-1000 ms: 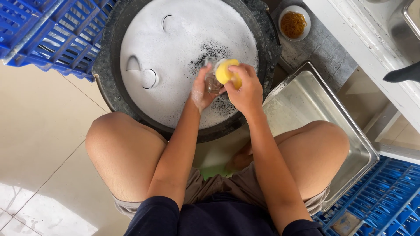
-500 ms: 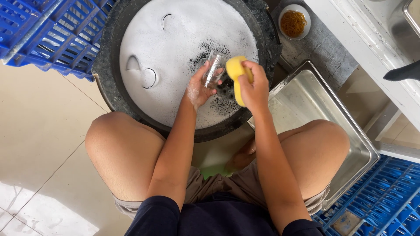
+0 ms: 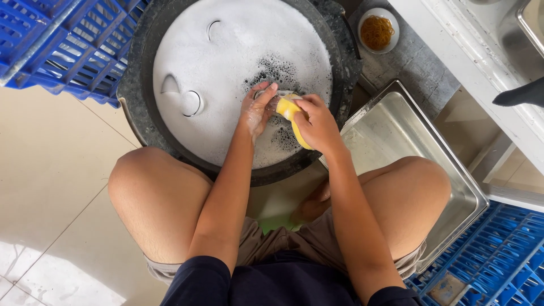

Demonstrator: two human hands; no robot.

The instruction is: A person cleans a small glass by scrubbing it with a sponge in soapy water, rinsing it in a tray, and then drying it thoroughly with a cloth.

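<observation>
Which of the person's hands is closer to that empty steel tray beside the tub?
The right hand, gripping the yellow sponge, sits just left of the steel tray. The left hand is farther off, over the foamy tub.

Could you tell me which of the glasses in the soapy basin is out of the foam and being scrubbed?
The clear glass in the left hand, against the yellow sponge; the others sit half-sunk in foam at the basin's left.
</observation>
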